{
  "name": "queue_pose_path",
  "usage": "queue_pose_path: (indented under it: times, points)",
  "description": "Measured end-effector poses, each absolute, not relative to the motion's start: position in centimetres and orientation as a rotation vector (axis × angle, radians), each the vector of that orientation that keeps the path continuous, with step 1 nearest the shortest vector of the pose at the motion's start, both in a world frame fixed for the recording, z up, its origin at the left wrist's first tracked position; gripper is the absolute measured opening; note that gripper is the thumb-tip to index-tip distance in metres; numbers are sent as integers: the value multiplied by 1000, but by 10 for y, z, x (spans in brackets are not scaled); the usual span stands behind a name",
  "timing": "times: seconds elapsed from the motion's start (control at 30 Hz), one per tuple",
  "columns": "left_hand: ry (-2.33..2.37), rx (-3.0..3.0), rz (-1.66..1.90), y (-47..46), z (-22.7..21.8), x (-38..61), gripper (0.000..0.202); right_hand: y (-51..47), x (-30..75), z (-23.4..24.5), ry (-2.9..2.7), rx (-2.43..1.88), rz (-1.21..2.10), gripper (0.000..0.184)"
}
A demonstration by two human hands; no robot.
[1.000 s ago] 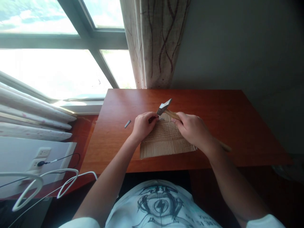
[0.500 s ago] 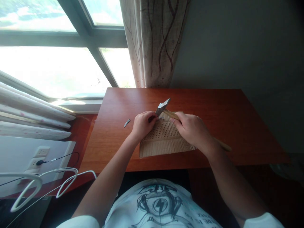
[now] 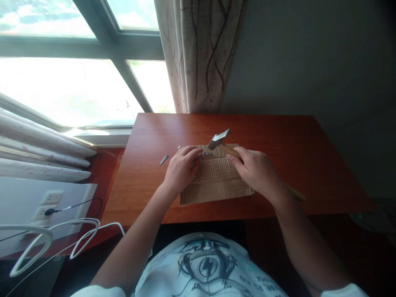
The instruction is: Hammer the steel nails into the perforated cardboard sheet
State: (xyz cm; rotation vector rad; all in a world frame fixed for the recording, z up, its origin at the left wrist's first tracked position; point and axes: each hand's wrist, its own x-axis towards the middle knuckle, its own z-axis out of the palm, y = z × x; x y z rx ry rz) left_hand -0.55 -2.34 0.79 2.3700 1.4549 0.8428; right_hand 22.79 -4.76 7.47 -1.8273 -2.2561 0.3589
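Observation:
My right hand (image 3: 258, 169) is wrapped round the wooden handle of a hammer (image 3: 219, 139). Its metal head is raised above the far part of a cardboard piece (image 3: 216, 192), which is dotted with rows of small dark holes. My left hand (image 3: 183, 167) lies over the cardboard's left side, thumb and fingers a little apart, and I see nothing held in them. Small dark pieces that look like nails (image 3: 208, 155) stand in the cardboard just beyond its fingertips. To the left, a few thin metal nails (image 3: 163, 159) lie together on the table.
The cardboard rests on a reddish-brown wooden table (image 3: 278, 136). A curtain (image 3: 198, 57) and a window (image 3: 62, 90) are behind and to the left. White cable loops (image 3: 83, 237) and a wall socket (image 3: 46, 206) are at the lower left.
The hammer head has moved right and away from my left fingers. My left hand has shifted slightly left, its fingers loosening from their pinch.

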Motion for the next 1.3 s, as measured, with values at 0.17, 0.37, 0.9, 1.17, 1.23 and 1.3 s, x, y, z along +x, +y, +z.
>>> queue_pose_path:
  times: [0.17,0.37,0.9,1.17,1.23,1.3]
  points:
    - [1452,2515,709,-40,4,-8,25,-46,228,73,-2261,-1816,373,31]
    - [1385,2576,711,-43,-7,-11,29,-44,226,74,-2283,-1808,358,29]
    - [1382,2571,737,-44,-8,-10,29,-34,213,74,-2343,-1808,324,30]
    - [1380,2563,736,-45,-7,-10,29,-36,213,69,-2389,-1817,328,31]
    - [1380,2566,735,-45,-7,-10,29,-35,213,67,-2374,-1807,333,31]
    - [1380,2568,735,-45,-7,-10,29,-34,213,66,-2363,-1804,342,31]
